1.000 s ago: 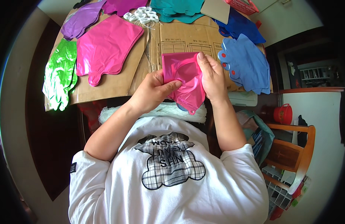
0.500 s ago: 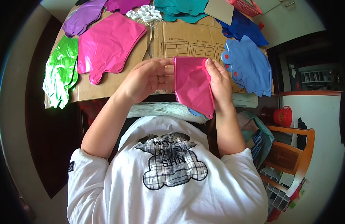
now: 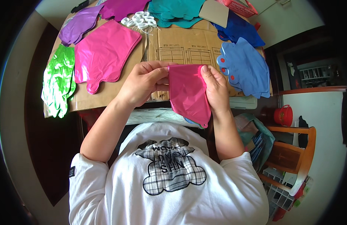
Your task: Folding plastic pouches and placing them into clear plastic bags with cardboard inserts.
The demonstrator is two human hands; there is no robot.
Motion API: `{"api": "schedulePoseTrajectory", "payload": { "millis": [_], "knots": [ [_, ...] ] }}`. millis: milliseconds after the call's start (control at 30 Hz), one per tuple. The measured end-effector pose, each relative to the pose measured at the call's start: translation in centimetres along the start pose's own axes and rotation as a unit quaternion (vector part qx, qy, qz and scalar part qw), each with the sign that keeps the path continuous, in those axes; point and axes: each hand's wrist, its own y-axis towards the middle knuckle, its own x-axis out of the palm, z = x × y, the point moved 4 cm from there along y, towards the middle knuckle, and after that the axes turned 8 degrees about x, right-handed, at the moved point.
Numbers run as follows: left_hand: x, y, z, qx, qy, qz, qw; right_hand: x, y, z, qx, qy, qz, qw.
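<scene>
Both hands grip one folded magenta balloon point(image 3: 188, 93) above the cardboard sheet's point(image 3: 181, 45) near edge: left hand point(image 3: 143, 82) pinches its left edge, right hand point(image 3: 215, 88) clamps the right side, thumb on top. Flat pink balloon point(image 3: 104, 56) lies left on the cardboard, blue balloon point(image 3: 245, 67) right, green balloon point(image 3: 59, 80) far left.

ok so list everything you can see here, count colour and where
folded foil balloon: 1, magenta, held in both hands
flat foil balloon: 1, pink, on the cardboard, left
green balloon: 1, far left edge
purple balloons: 2, top left
teal balloon: 1, top centre
blue balloons: 2, right
ribbon coils: a cluster, white, top
cardboard sheet: 1, brown, under it all
bucket: 1, red, right
chair: 1, wooden, lower right
left hand: at the balloon's left edge
right hand: at its right edge
</scene>
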Motion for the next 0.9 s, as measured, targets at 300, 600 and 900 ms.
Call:
{"api": "schedulePoseTrajectory", "payload": {
  "millis": [300, 600, 900],
  "knots": [
    [0.0, -0.2, -0.1, 0.004, -0.045, 0.095, 0.994, 0.6, -0.2, -0.2, -0.045, -0.024, 0.018, 0.999],
    [0.5, -1.1, -1.5, -0.097, -0.137, 0.027, 0.986, 0.8, 0.6, -0.2, -0.053, -0.054, 0.048, 0.996],
    [0.5, -1.4, -1.4, -0.051, -0.138, 0.034, 0.989, -2.5, -1.5, -3.9, -0.221, -0.314, 0.046, 0.922]
  ]
}}
